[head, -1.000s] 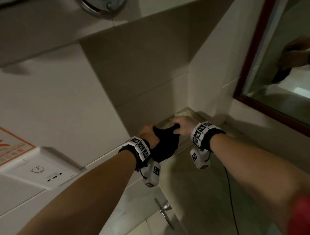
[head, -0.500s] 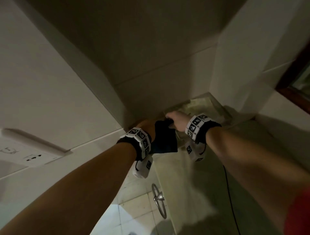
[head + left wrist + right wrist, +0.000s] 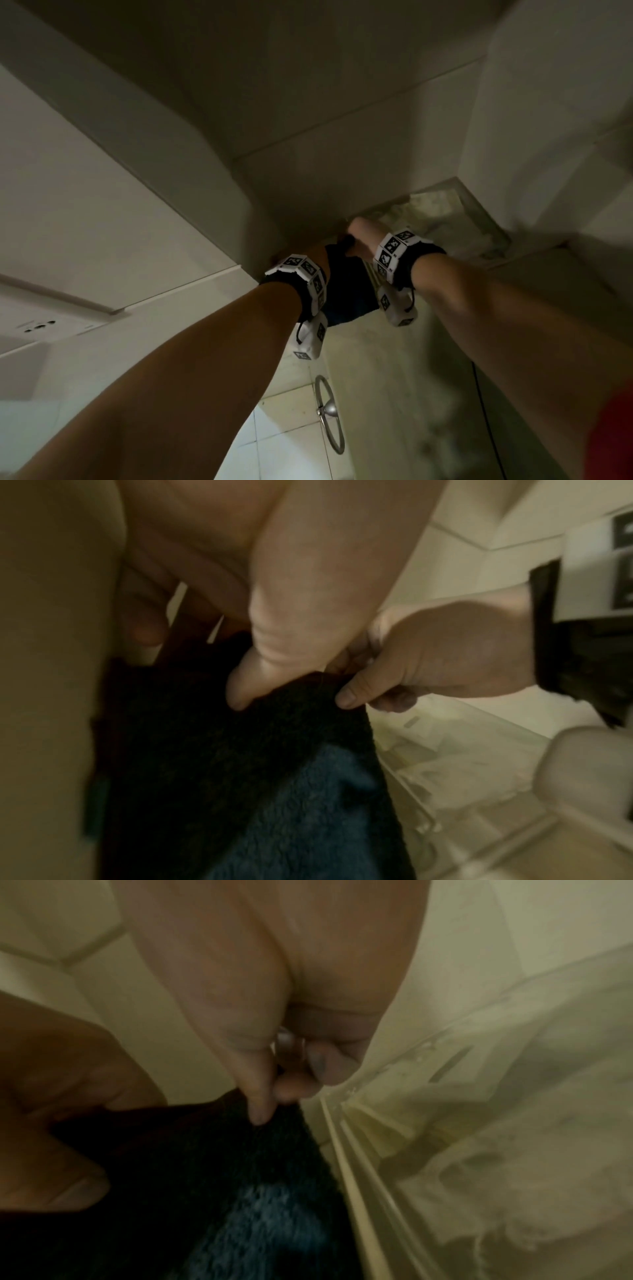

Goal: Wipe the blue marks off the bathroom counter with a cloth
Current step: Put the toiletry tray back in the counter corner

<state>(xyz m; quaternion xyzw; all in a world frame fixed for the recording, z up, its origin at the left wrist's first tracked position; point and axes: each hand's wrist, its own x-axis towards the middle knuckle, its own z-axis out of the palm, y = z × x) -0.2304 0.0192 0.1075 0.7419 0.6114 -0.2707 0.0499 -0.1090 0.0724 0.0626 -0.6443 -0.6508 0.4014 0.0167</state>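
Left hand (image 3: 310, 255) sits low against the wall tile (image 3: 325, 85), fingers curled, thumb clamped on the top edge of the dark blue terry cloth (image 3: 346, 287). Left wrist view shows that thumb pressing the hem down.

Cloth hangs between both hands, held up in the air at the near edge of the bathroom counter (image 3: 394, 377), not flat on it. Not wiping yet by my read.

Right hand (image 3: 359, 233) pinches the other top corner between thumb and forefinger; remaining fingers tucked in. Thin pinch, only a little fabric in it.

Right of the hands: pale crumpled plastic sheet (image 3: 442, 212) in the counter's back corner.

Blue marks: can't find any in these views. Counter surface is dim and blurred.

Risks:
- Right pinch is shallow; a tug from the left hand could pull the corner free and the cloth drops off the counter edge to the floor tile (image 3: 291, 428).
- Cloth spread loose, so a wipe would drag a limp sheet with little pressure. Bunch it first.
- Wiping toward the corner could snag the plastic.
- Low light, marks unlocated: easy to wipe the wrong patch.
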